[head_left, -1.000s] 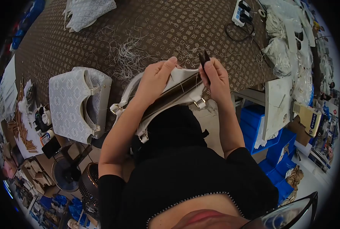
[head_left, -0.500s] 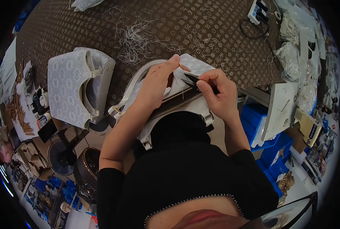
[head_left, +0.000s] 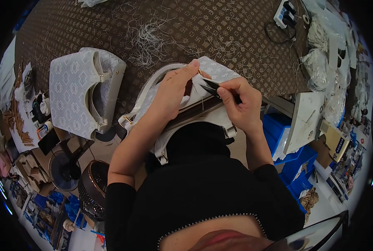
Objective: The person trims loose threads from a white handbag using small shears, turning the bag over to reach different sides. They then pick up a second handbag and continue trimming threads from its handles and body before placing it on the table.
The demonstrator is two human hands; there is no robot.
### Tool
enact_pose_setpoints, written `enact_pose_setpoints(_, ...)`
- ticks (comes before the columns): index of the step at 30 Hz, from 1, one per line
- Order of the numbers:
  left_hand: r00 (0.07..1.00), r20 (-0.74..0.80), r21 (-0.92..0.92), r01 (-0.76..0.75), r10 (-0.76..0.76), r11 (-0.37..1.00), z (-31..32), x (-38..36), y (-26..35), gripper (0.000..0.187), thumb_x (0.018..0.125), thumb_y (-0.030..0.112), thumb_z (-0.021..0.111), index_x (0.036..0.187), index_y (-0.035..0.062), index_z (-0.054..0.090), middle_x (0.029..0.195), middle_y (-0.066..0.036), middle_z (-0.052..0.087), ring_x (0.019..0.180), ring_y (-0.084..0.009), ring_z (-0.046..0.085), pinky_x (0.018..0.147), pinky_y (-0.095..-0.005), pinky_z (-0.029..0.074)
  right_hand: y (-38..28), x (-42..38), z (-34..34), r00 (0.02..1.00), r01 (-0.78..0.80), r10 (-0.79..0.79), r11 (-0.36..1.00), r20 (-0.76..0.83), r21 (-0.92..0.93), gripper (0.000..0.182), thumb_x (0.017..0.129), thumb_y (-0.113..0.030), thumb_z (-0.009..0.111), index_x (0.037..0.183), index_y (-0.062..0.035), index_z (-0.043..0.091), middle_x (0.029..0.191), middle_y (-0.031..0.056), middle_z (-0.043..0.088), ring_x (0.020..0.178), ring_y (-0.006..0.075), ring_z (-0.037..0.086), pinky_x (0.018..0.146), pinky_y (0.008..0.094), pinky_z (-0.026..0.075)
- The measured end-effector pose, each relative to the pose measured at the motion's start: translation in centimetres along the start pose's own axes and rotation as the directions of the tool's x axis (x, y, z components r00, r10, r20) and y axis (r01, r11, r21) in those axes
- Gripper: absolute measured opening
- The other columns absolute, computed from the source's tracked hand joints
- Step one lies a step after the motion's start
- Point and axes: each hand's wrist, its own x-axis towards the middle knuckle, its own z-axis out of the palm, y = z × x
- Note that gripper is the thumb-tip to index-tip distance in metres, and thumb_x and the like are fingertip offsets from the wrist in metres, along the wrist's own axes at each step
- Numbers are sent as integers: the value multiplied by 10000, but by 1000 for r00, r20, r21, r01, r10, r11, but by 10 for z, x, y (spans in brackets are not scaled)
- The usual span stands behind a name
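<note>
A white patterned handbag (head_left: 220,69) with an open zipper along its top rests at the table's near edge, against my lap. My left hand (head_left: 171,90) is closed, thumb and fingers pinching white material (head_left: 198,85) beside a small gold metal piece at the bag's mouth. Whether this material is lining or a tassel, I cannot make out. Black thread snips (head_left: 210,87) sit in my right hand (head_left: 241,100), their blades pointing left and touching the white material. A loose thread hangs below the blades. The snips' grip is partly hidden by my fingers.
A second white patterned handbag (head_left: 75,94) stands to the left. Tangled white threads (head_left: 146,44) lie on the brown patterned tablecloth (head_left: 220,25). A power strip (head_left: 285,14) is at the back right. Blue bins (head_left: 276,131) are at right and a fan (head_left: 95,188) at lower left.
The camera view has shifted slightly. Both hands keep their grips, and the snips stay at the white material with almost no visible movement.
</note>
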Motion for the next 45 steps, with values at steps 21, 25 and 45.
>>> enact_pose_setpoints(21,999,25,-46,24,-23,999,-5,-1,-3,424,919,360,458,836,-8,650,675,9,589,575,-38,473,526,-191,359,-6,0,-2,999,6,-5,999,44,-35,89,811,-76,643,839,-24,576,609,12,545,523,42,464,480,188,365)
enact_pose_setpoints(25,999,40,-63,3,0,998,-4,-1,-3,419,919,353,457,837,-10,647,687,1,596,585,-43,489,534,-190,370,-7,0,-2,999,-4,5,1000,43,-29,90,807,-67,645,840,-20,576,612,8,547,526,35,464,479,183,364)
enact_pose_setpoints(45,999,29,12,15,-15,1000,-6,-1,-4,421,913,361,460,824,0,657,640,27,563,559,-32,433,510,-184,317,-7,-1,-3,996,-85,84,996,44,30,76,794,-65,652,821,-22,595,627,11,568,537,44,496,497,188,392)
